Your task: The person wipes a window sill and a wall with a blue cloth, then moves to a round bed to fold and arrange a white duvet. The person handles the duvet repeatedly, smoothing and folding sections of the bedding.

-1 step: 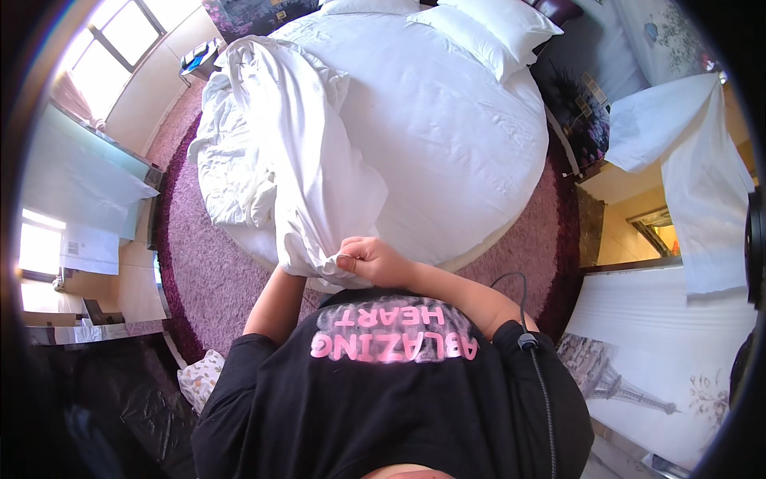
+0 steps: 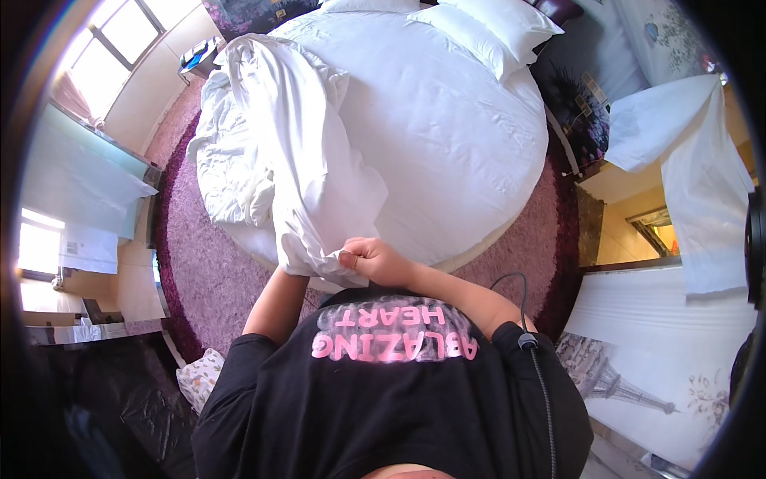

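Observation:
A long white duvet cover point(image 2: 299, 152) trails in folds from the far left of a round bed to its near edge. My right hand point(image 2: 375, 262) pinches the bunched edge of this cover in front of my body, thumb and fingers closed. My left forearm point(image 2: 277, 307) runs up into the same fabric, which hides my left hand and its fingers. Beside the cover, on the left, lies a crumpled white duvet point(image 2: 227, 180). The bed is spread with a smooth white sheet point(image 2: 447, 152).
White pillows point(image 2: 495, 36) lie at the far end. A purple rug point(image 2: 207, 255) surrounds the bed. A small bedside table point(image 2: 199, 60) stands far left. At lower left are a dark shiny surface point(image 2: 120, 399) and a patterned bag point(image 2: 199, 377). A cable point(image 2: 538, 383) hangs by my right arm.
My right hand and the edge of the cover in it have shifted very slightly to the right. The folds near my left forearm have moved a little.

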Tool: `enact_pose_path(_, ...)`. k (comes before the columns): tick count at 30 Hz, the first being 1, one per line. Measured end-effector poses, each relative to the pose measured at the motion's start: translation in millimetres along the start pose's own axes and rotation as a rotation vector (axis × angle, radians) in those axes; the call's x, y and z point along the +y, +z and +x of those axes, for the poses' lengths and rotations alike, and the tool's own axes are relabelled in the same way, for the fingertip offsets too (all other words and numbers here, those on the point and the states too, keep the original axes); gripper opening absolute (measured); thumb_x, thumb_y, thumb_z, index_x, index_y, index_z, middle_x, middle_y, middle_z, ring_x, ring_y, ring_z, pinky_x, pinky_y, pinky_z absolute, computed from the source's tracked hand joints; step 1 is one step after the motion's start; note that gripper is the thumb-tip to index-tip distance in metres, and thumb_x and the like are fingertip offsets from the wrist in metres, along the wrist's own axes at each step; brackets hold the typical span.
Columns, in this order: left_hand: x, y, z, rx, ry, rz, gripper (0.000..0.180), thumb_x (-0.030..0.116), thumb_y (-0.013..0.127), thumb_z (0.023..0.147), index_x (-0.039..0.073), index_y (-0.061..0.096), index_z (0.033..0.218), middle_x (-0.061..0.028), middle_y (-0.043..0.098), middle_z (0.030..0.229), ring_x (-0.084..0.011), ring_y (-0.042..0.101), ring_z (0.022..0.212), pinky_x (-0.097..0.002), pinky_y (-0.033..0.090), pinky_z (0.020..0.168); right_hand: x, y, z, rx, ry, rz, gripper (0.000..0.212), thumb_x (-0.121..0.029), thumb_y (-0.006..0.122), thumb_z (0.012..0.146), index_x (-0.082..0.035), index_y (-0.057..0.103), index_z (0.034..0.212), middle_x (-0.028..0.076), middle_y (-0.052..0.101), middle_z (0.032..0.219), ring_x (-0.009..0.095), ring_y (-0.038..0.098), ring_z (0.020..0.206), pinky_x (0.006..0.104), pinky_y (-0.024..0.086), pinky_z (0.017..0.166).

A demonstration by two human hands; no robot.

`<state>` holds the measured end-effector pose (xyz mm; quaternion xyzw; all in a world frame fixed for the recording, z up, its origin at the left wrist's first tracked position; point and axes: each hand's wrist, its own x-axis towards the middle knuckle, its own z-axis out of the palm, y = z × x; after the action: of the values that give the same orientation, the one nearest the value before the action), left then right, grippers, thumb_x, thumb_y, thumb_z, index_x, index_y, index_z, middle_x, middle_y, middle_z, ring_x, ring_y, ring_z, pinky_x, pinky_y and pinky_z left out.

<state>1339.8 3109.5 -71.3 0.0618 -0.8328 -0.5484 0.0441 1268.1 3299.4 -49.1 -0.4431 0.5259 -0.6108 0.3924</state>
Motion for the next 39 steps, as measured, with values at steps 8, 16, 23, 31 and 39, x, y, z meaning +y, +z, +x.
enact_pose_path(8, -4.2, 35.3, -12.3, 0.142, 0.004, 0.091, 0.050, 0.029, 0.059, 0.086, 0.007, 0.049, 0.130, -0.0067, 0.055, 0.119, -0.0222, 0.049, 0.114, -0.0371, 0.035, 0.100, -1.5, -1.2, -11.3, -0.092, -0.037, 0.027, 0.029, -0.024, 0.057, 0.096, 0.001, 0.065, 0.084, 0.004, 0.053, 0.082, 0.014, 0.050, 0.077, 0.0274, 0.041, 0.073)
enact_pose_path(16, 1.7, 24.2, -11.0, 0.135, 0.004, 0.068, 0.049, 0.029, 0.058, 0.086, 0.007, 0.049, 0.129, -0.0066, 0.055, 0.119, -0.0222, 0.049, 0.114, -0.0370, 0.035, 0.100, 9.3, -13.3, -10.8, -0.195, 0.083, 0.138, 0.033, -0.029, 0.056, 0.097, 0.002, 0.066, 0.097, 0.002, 0.060, 0.091, 0.011, 0.053, 0.084, 0.0251, 0.042, 0.077)
enact_pose_path(23, -1.0, 5.2, 4.0, 0.078, -0.031, -0.089, 0.048, 0.030, 0.058, 0.087, 0.007, 0.049, 0.129, -0.0066, 0.055, 0.119, -0.0222, 0.049, 0.113, -0.0368, 0.035, 0.100, 6.9, -73.7, -27.5, 0.327, 0.371, 0.441, 0.043, -0.041, 0.046, 0.099, -0.002, 0.061, 0.109, 0.007, 0.065, 0.091, 0.014, 0.061, 0.079, 0.0282, 0.050, 0.071)
enact_pose_path(31, -8.9, 46.9, -28.8, 0.179, -0.089, -0.004, 0.047, 0.030, 0.057, 0.087, 0.007, 0.050, 0.128, -0.0066, 0.055, 0.119, -0.0222, 0.049, 0.113, -0.0367, 0.035, 0.100, 87.3, -47.7, -19.0, 0.577, 0.526, 0.664, 0.021, -0.023, 0.058, 0.095, -0.007, 0.057, 0.108, 0.000, 0.059, 0.086, 0.010, 0.058, 0.081, 0.0274, 0.047, 0.063)
enact_pose_path(39, -14.2, 39.9, -29.5, 0.237, -0.087, 0.038, 0.047, 0.030, 0.057, 0.087, 0.007, 0.050, 0.128, -0.0066, 0.055, 0.119, -0.0222, 0.049, 0.113, -0.0366, 0.035, 0.100, 57.1, -51.9, -2.9, 0.742, 0.737, 0.862, 0.027, -0.018, 0.048, 0.097, -0.018, 0.047, 0.124, 0.010, 0.059, 0.103, 0.025, 0.058, 0.094, 0.0423, 0.050, 0.083)
